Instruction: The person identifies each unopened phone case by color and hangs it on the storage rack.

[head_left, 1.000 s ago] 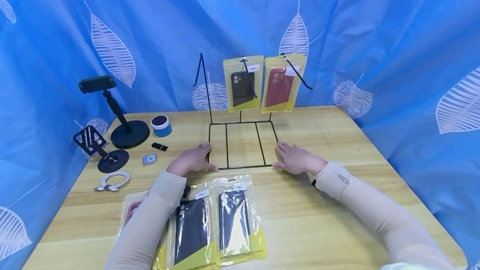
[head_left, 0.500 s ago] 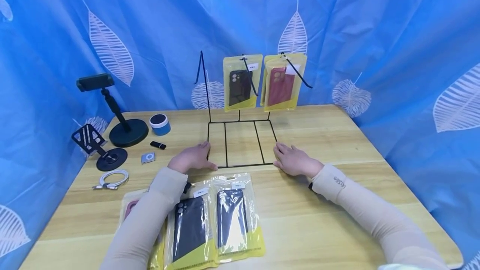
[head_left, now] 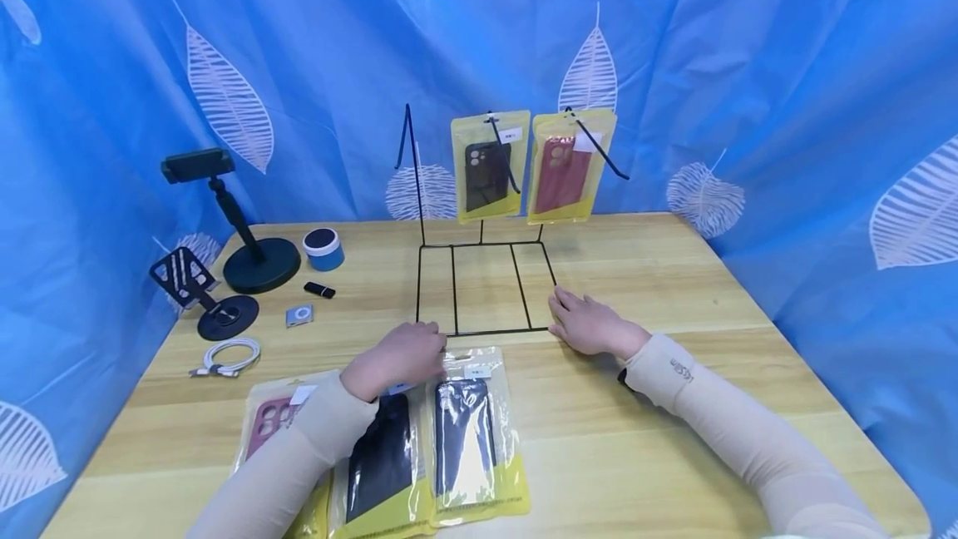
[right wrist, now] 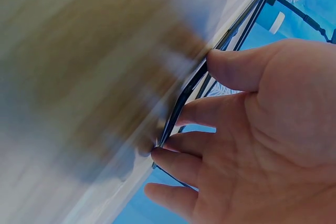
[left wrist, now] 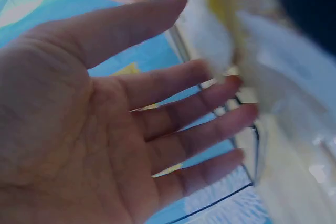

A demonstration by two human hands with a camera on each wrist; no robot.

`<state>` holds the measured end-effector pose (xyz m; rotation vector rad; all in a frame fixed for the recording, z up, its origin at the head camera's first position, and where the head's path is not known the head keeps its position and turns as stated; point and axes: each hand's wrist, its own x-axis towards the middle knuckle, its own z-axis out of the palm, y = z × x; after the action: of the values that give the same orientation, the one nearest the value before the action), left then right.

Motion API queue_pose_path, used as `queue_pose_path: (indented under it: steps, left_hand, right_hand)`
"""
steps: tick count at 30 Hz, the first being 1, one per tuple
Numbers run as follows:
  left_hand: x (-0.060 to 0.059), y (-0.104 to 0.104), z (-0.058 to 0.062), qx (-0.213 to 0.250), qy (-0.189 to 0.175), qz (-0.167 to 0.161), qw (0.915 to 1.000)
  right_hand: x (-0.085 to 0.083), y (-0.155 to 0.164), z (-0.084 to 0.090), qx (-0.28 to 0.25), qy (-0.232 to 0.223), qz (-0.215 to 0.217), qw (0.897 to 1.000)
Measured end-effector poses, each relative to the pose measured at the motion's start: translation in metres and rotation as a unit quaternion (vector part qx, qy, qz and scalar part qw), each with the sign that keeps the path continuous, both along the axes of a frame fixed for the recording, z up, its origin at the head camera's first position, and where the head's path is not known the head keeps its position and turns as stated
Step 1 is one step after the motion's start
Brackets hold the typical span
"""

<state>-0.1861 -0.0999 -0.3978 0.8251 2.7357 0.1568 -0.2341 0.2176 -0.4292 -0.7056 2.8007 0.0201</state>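
Note:
My left hand (head_left: 404,356) is over the top ends of two packaged phone cases, a middle one (head_left: 380,456) and a right one (head_left: 466,439). In the left wrist view its fingers (left wrist: 194,129) are extended, close to the blurred clear packaging (left wrist: 283,77); no grip shows. My right hand (head_left: 591,324) lies at the front right corner of a black wire display rack (head_left: 486,332), its thumb and fingertips touching the wire (right wrist: 181,98). A third packaged case, pink (head_left: 271,422), is partly under the left sleeve.
A black packaged case (head_left: 488,173) and a pink one (head_left: 561,177) hang from rack hooks; the left hook (head_left: 404,135) is bare. To the left are phone stands (head_left: 258,264), (head_left: 228,318), a blue-white jar (head_left: 323,249), a USB stick (head_left: 319,290), a small player (head_left: 298,315) and a white cable (head_left: 232,356).
My left hand has left the rack's front left corner and come toward me over the packages. The right hand stays at the rack's right corner. The hanging packages look nearly unmoved.

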Motion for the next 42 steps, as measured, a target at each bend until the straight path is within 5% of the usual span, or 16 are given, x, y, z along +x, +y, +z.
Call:
queue_pose_path:
  steps: [8, 17, 24, 29, 36, 42]
  left_hand:
    - [-0.013, 0.004, -0.019, 0.035, -0.082, 0.011, 0.9959]
    - [-0.016, 0.001, -0.022, 0.057, -0.057, -0.021, 0.9966]
    - [-0.011, -0.006, -0.01, 0.161, -0.069, -0.002, 0.9845]
    - [-0.003, -0.002, 0.012, 0.287, -0.063, 0.021, 0.9557]
    - [0.006, 0.013, 0.037, 0.487, -0.053, 0.042, 0.871]
    - [0.005, 0.028, 0.061, 0.53, 0.085, -0.007, 0.8437]
  right_hand:
    - [0.0, 0.002, -0.003, -0.009, -0.006, -0.005, 1.0]
    - [0.0, 0.0, 0.001, -0.015, -0.001, -0.006, 1.0]
    - [0.002, 0.0, 0.003, -0.017, 0.003, 0.0, 1.0]
    - [0.002, 0.0, 0.003, -0.02, 0.001, -0.004, 1.0]
    - [-0.001, 0.002, 0.002, -0.003, 0.004, 0.01, 1.0]
    - [-0.001, 0.004, -0.002, -0.009, 0.014, 0.017, 1.0]
